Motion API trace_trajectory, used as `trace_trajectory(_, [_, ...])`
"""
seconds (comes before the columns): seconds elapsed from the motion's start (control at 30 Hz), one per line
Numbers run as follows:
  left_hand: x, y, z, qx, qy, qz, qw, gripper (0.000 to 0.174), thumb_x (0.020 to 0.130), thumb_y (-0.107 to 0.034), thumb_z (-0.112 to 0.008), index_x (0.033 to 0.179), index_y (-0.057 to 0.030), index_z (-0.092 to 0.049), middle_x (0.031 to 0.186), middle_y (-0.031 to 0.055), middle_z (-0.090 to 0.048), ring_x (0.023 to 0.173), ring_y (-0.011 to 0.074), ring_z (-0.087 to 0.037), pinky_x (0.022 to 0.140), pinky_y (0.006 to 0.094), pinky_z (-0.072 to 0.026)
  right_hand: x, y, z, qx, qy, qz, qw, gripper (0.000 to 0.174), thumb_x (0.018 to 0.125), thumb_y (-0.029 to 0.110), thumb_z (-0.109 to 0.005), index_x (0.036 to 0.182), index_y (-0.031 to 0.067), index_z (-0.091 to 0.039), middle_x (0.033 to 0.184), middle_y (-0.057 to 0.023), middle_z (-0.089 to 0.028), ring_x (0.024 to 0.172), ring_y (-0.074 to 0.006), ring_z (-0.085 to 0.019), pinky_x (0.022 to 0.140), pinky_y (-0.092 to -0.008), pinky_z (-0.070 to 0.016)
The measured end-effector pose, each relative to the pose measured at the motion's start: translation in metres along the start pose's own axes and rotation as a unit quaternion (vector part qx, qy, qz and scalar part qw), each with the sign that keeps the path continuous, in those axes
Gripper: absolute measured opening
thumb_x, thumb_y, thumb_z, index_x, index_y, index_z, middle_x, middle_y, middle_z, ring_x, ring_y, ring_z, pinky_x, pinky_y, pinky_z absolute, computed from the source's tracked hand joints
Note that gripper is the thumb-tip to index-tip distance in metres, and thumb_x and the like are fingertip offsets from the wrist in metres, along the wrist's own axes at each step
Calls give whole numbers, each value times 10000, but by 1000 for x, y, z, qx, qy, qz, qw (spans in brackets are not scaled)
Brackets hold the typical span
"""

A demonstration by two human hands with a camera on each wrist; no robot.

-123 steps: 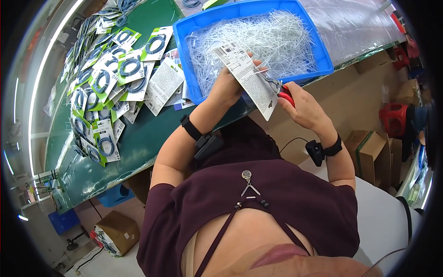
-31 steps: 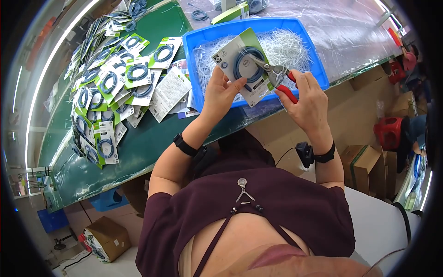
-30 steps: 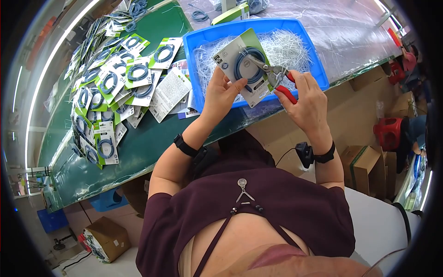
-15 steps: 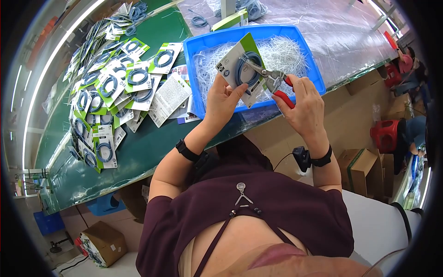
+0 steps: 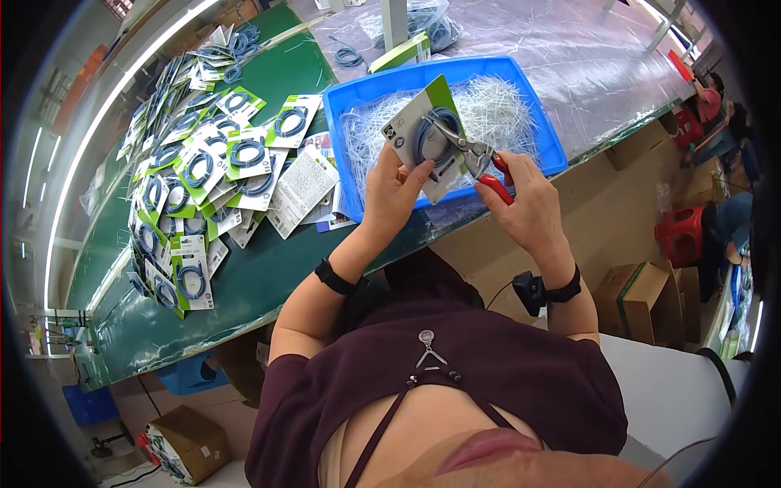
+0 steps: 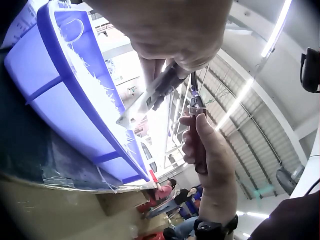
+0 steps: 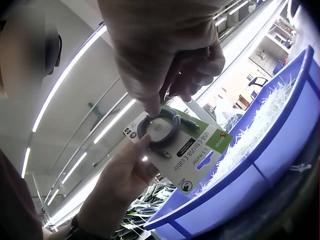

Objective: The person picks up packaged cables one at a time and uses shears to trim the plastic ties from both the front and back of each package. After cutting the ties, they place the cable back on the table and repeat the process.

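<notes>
A white and green retail card (image 7: 200, 155) carries a coiled blue-grey USB-C cable (image 5: 421, 140). My left hand (image 5: 390, 193) holds this card by its lower left edge, thumb over the front beside the coil. Gripped in my right hand (image 5: 529, 199) are red-handled pliers (image 5: 480, 154), their metal nose reaching across the coil's upper right part. In the right wrist view the right hand hides most of the pliers, and its fingers are right over the coil. Card and tool are both above the near side of a blue tub (image 5: 557, 146).
Thin clear plastic strips (image 5: 504, 106) fill the tub. Many similar carded cables (image 5: 195, 167) lie heaped on the green table (image 5: 244, 281) to the left. Behind the tub stand a metal post (image 5: 394, 24) and a bag of cables (image 5: 435, 24).
Four seconds ago the card showed its printed back; now its cable side faces up. The pliers have moved from the card's edge onto the coil. The grip stays much the same over the last second.
</notes>
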State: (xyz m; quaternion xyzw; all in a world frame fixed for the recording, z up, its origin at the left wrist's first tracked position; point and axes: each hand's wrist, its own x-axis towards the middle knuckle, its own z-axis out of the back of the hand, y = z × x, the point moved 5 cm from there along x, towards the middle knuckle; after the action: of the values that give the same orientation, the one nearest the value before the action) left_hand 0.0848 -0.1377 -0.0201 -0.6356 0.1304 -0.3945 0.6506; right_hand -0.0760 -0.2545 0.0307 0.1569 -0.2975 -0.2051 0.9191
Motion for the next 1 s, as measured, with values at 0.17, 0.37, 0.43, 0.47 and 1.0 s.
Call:
trace_trajectory(0.17, [2, 15, -6, -124, -1, -35, 992, 249, 897, -58, -651, 1051, 15, -470, 908, 98, -637, 730, 76, -611, 562, 238, -484, -3, -7, -5, 27, 0, 6, 1000, 395, 831, 227, -708, 1135, 20, -563, 933, -115, -597, 763, -266, -607, 695, -343, -493])
trace_trajectory(0.37, [1, 23, 2, 10, 25, 27, 999, 264, 896, -78, -647, 1098, 5, -499, 943, 159, -651, 778, 137, -675, 603, 280, -511, -5, -28, -4, 286, 32, -94, 953, 259, 884, 108, -659, 1104, 18, -558, 930, -36, -596, 722, -83, -533, 652, -227, -451])
trace_trajectory(0.43, [-2, 12, -3, 38, 22, -19, 999, 298, 888, -68, -644, 1143, -9, -503, 979, 169, -652, 800, 180, -683, 621, 302, -519, 8, -21, -2, 304, -7, -84, 949, 247, 882, 79, -657, 1098, 21, -554, 929, -23, -588, 729, -63, -513, 651, -214, -443])
trace_trajectory(0.47, [-3, 2, -7, 65, 16, -69, 995, 339, 880, -58, -641, 1189, -23, -506, 1016, 179, -653, 822, 224, -690, 639, 325, -527, 18, -16, -2, 322, -47, -68, 943, 239, 879, 51, -655, 1092, 24, -550, 927, -10, -580, 735, -44, -494, 650, -201, -435])
trace_trajectory(1.0, [-6, -55, 62, 267, -76, -165, 946, 485, 868, -4, -586, 1332, -81, -467, 1118, 163, -644, 875, 348, -664, 680, 375, -536, 63, -29, -10, 489, -170, -58, 853, 111, 918, 82, -623, 1022, 57, -595, 878, -14, -598, 785, -85, -561, 686, -230, -459])
